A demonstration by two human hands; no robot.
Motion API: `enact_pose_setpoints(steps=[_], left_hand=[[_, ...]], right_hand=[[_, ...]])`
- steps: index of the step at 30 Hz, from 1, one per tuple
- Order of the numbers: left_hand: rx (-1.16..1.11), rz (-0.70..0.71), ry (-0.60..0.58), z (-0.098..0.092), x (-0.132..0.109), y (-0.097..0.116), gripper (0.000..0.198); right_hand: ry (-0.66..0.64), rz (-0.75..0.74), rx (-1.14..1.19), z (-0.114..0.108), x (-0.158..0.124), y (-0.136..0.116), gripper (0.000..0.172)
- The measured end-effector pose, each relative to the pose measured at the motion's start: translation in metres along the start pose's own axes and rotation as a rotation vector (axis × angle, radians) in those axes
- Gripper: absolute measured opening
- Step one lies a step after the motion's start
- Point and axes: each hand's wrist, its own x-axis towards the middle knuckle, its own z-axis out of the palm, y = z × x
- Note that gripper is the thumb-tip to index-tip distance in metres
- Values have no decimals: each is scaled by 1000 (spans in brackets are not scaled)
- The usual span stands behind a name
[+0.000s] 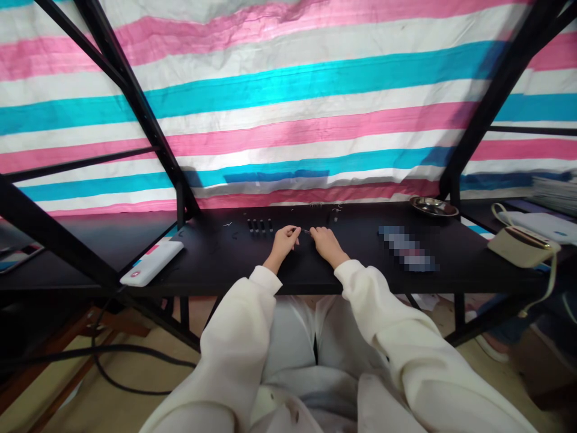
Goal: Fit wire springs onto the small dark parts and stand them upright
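Observation:
Over the black table, my left hand (283, 242) is closed, its thumb and fingers pinched together. Facing it, my right hand (326, 243) is closed too, with fingertips pointing towards the left ones. A tiny thin piece (306, 231) shows in the narrow gap between both sets of fingertips; its kind is too small to tell. Just left of my hands stand several small dark cylinders (260, 227) with light ends, in a row. Beyond my right hand is another small piece with a pale end (336, 218).
A shiny metal dish (433, 207) sits at the back right, nearer than it a blurred-out flat item (408, 248). A white box (152, 263) lies at the left edge. A cream bag (523, 246) rests far right. Black frame posts and a striped sheet (315, 78) border the table (234, 267).

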Motion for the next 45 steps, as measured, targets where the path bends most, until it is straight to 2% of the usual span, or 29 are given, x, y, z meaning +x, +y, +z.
enact_pose_setpoints(steps=[4,10,15,18,24,34,37,40,43,45], left_hand=[[70,23,-16,1,-3,1,41],[3,71,-25,0,-4,0,51],[83,136,105,-1,-3,-1,35],[132,173,139,-1,-3,-2,26],[181,179,61,0,-4,-3,27],[108,118,37,2,-6,2,37],[52,70,-33,3,-5,2,43],[-17,29,-100,4,-4,1,41],[-2,11,-94,4,-2,0,39],[76,8,-46,2,0,-2,38]], right_hand=[[1,7,15,0,1,1,22],[24,27,23,5,3,4,20],[38,27,15,8,3,5,19],[48,7,41,8,4,5,18],[102,-47,90,4,2,3,14],[205,-24,188,7,1,4,19],[207,-72,182,7,1,2,22],[192,-98,150,6,0,0,26],[161,-88,139,4,0,-1,29],[127,-76,150,3,-1,-1,28]])
